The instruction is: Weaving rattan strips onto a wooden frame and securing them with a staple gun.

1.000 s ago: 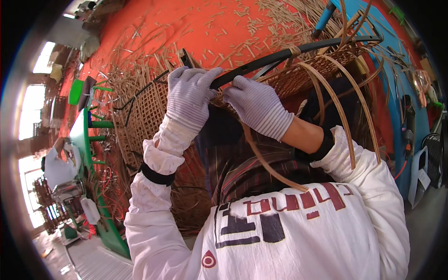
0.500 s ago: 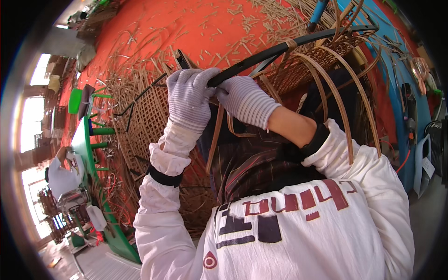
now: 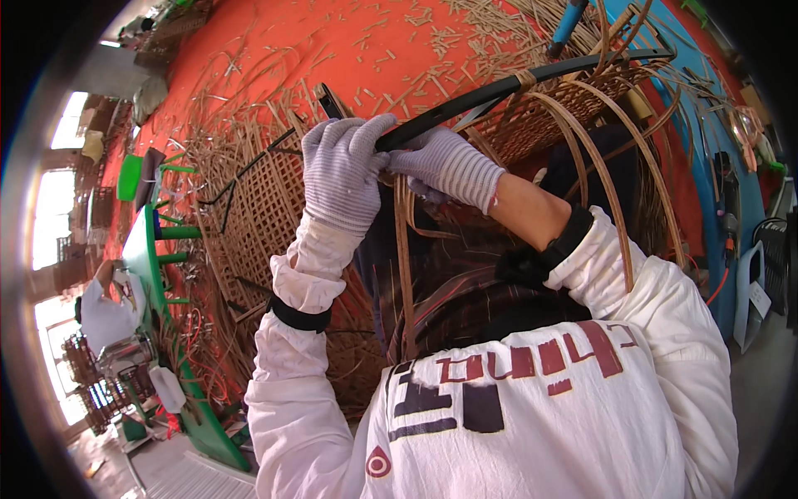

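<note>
Both my hands wear pale grey striped knit gloves and meet at the near left end of a long, curved black frame bar (image 3: 474,98). Fingers of my left hand (image 3: 341,175) curl round that end. My right hand (image 3: 453,169) is closed just below the bar, its fingertips partly hidden by the bar and the left hand. From its fingers a brown rattan strip (image 3: 405,258) hangs down over my lap. More long rattan strips (image 3: 611,208) arch off the bar toward my right sleeve. Woven brown rattan lattice (image 3: 519,133) spans below the bar.
Another lattice panel (image 3: 266,187) with thin dark rods lies left of my hands. Cut rattan bits (image 3: 440,41) litter the red floor. A green table (image 3: 195,416) on its side and a green stool (image 3: 130,179) stand left, near another person (image 3: 108,312). Tools lie along a blue surface (image 3: 706,141) at right.
The hanging rattan strip has swung right and now drops nearly straight down. My right hand has turned slightly under the bar. The left hand has shifted a little, still at the bar's end.
</note>
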The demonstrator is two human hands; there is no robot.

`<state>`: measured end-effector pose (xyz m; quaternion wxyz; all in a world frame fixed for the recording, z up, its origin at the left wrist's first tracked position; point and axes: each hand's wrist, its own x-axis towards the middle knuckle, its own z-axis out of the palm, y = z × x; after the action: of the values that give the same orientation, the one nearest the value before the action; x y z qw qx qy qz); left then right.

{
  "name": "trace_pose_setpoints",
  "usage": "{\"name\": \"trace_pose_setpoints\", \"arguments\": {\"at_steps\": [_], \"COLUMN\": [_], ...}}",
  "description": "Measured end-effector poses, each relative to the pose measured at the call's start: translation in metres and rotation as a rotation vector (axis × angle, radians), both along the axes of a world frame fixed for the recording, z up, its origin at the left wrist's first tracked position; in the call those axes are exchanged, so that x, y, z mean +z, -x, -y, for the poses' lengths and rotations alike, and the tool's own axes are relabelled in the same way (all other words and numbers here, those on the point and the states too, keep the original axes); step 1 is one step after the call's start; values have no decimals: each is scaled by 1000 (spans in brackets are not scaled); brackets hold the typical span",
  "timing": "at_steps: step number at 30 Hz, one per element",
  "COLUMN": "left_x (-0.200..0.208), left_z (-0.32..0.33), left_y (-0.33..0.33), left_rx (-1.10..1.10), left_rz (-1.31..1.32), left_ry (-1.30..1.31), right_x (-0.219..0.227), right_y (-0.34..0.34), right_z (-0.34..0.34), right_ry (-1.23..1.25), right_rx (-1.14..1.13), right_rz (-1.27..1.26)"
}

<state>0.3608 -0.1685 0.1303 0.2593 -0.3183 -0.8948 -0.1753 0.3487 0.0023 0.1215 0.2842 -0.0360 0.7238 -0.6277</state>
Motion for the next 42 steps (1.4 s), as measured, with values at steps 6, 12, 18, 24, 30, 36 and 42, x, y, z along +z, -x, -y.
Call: {"name": "trace_pose_setpoints", "arguments": {"at_steps": [6, 12, 18, 24, 30, 36, 42], "left_x": [-3, -18, -29, -36, -31, -18, -12], "left_z": [-2, -10, -20, -8, -6, -2, -8], "left_y": [0, -19, -23, -23, -24, -21, -32], "left_rx": [25, 162, 235, 250, 257, 310, 222], "left_rz": [8, -2, -24, 99, 30, -1, -87], "left_ry": [-11, -124, -371, -551, -364, -163, -239], "right_x": [9, -7, -24, 7, 5, 21, 32], "right_y": [2, -11, -20, -29, -27, -61, -71], "right_z": [-1, 6, 1, -7, -8, -14, -21], "right_ry": [-108, -51, 333, 225, -110, -240, -427], "right_rx": [88, -10, -269, -124, 82, 251, 344], "right_rz": [52, -47, 133, 99, -422, -546, -800]}}
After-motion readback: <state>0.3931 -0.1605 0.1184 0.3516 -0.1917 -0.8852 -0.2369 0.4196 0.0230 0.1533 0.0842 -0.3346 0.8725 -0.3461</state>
